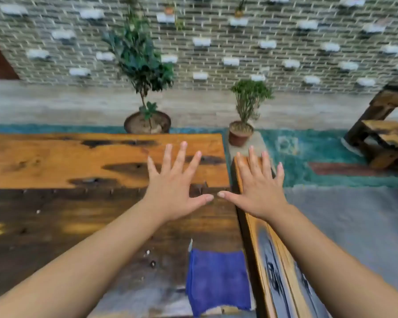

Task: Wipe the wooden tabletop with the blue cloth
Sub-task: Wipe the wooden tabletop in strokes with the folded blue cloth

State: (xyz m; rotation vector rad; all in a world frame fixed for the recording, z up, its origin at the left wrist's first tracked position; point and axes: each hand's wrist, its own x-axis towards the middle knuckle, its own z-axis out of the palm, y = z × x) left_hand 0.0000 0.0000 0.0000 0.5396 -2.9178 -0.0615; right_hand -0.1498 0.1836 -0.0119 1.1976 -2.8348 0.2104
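The wooden tabletop (55, 161) spreads across the left and centre, orange at the far side and dark brown nearer me. A folded blue cloth (217, 280) lies flat on the table near its right edge, close to me. My left hand (174, 191) is stretched out over the table beyond the cloth, fingers straight and spread, holding nothing. My right hand (259, 191) is held the same way beside it, over the table's right edge, thumb tips nearly meeting. Neither hand touches the cloth.
A narrow wooden bench (283, 271) runs along the table's right side. Two potted plants (147, 122) (241, 131) stand on the floor beyond the table. A wooden rack (386, 134) is at the far right, on a teal rug (319, 152).
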